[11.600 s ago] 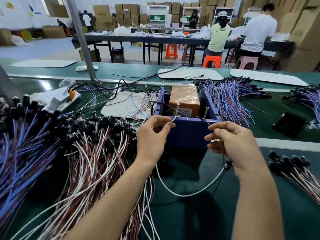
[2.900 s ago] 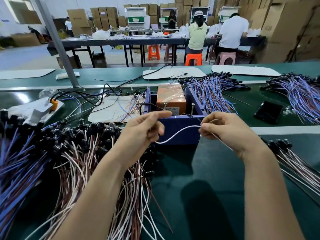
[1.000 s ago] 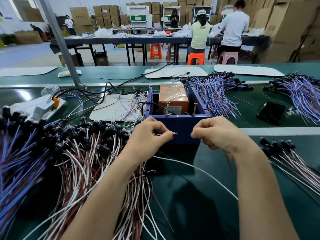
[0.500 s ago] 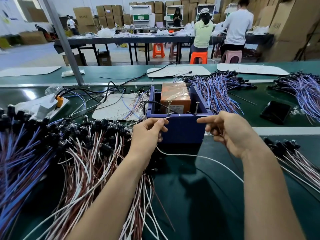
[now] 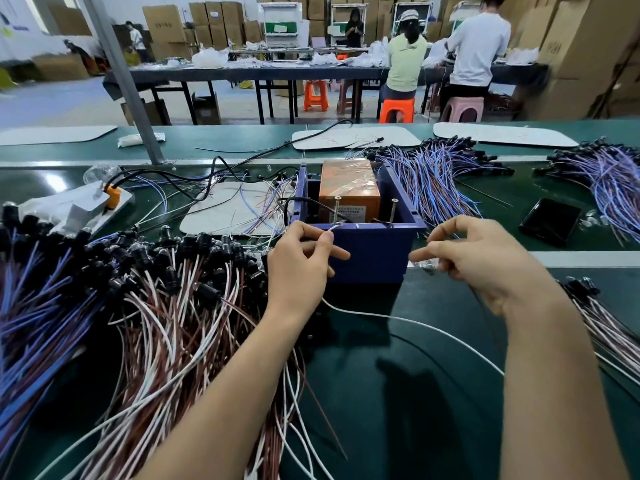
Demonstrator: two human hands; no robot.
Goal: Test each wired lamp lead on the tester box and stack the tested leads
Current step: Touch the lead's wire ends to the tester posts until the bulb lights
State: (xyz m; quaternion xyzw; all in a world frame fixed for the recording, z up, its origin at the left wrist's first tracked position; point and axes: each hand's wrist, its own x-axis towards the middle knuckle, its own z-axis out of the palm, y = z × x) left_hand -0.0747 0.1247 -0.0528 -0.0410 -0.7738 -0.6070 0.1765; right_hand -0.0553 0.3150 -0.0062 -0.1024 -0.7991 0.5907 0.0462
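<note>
**Lead (image 5: 398, 318) handling at the box (image 5: 374, 251)**

Thin white wire, so it looked light and floppy, with no stiffness of its own. Best grabbed right behind the bare tip, or the end would wander off the screw (image 5: 336, 210). Left hand (image 5: 304, 261) pinched that tip between thumb and forefinger, holding it up at the left screw on the box's near rim. From there the lead drooped under the left wrist and ran across the bench (image 5: 381, 393) toward the right forearm. Right hand (image 5: 485, 261) was curled, pinching something small and blurry near the box's right corner. Probably the lead's other end, couldn't tell for sure.
</note>
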